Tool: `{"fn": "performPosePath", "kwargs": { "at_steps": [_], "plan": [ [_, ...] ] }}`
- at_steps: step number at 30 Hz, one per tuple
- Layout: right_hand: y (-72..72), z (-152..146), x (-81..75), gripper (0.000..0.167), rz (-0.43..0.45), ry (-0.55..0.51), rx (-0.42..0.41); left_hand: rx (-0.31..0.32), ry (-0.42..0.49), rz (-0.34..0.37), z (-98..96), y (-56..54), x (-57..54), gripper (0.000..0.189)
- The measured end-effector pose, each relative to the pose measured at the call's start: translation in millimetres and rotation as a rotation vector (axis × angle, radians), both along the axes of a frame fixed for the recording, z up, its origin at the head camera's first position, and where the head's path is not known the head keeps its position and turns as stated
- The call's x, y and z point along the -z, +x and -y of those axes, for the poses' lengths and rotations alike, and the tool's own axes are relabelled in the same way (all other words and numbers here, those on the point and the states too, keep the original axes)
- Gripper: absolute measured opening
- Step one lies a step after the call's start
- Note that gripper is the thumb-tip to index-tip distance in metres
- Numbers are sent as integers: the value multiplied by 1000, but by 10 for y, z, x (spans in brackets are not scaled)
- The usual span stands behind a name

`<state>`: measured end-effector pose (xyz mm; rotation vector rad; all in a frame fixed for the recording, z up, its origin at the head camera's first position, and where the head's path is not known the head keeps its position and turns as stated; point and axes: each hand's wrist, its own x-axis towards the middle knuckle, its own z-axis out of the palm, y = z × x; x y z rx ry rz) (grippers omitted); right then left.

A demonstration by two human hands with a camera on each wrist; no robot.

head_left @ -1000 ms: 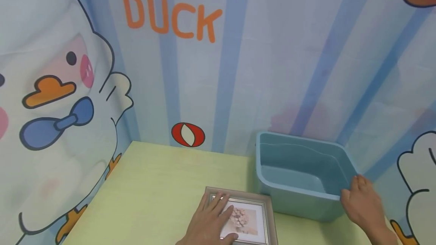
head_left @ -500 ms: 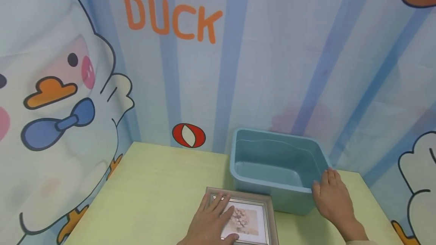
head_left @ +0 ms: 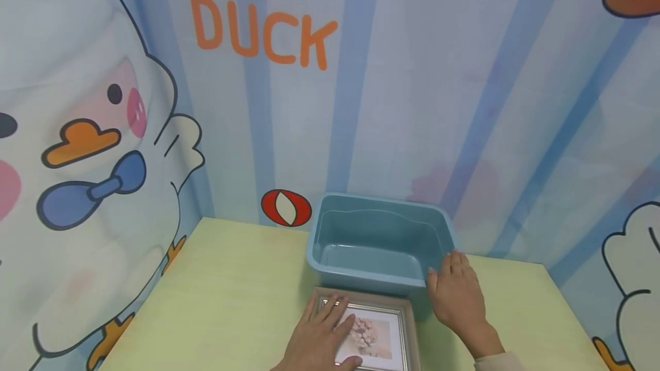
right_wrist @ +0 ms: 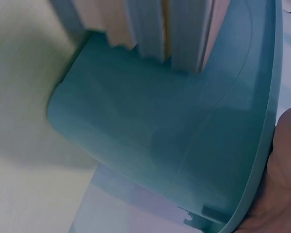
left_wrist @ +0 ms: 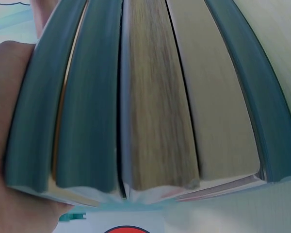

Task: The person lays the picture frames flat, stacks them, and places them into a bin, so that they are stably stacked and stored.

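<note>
My left hand (head_left: 317, 334) lies with spread fingers on the top picture frame (head_left: 381, 336), which holds a pale flower print. The left wrist view shows this is a stack of several frames (left_wrist: 160, 97), their edges side by side, with the hand along the top one. At the right end of a blue plastic bin (head_left: 368, 276), my right hand (head_left: 456, 296) presses against the rim, fingers fairly straight and thumb near the front corner. No items are visible inside the bin. It stands just behind the stack, whose edges also appear beside it in the right wrist view.
The light yellow-green tabletop (head_left: 232, 291) extends to the left and right of the bin. A striped cloth backdrop (head_left: 289, 125) with duck drawings rises behind the table and along its sides.
The bin has slid left along the back of the table, from right of the stack to behind it, with my right hand moving along. My left hand and the frames have stayed put.
</note>
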<state>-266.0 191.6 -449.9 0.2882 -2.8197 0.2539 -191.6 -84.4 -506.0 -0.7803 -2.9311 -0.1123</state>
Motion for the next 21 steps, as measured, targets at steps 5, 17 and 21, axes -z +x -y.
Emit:
{"fn": "performPosePath", "kwargs": {
  "at_steps": [5, 17, 21],
  "plan": [
    [8, 211, 18, 57, -27, -9, 8, 5, 12, -23, 11, 17, 10, 75],
    [14, 441, -13, 56, -32, -45, 41, 13, 34, -22, 13, 5, 28, 76],
    [6, 408, -32, 56, -11, -83, 18, 5, 40, -24, 1, 5, 24, 75]
  ]
}}
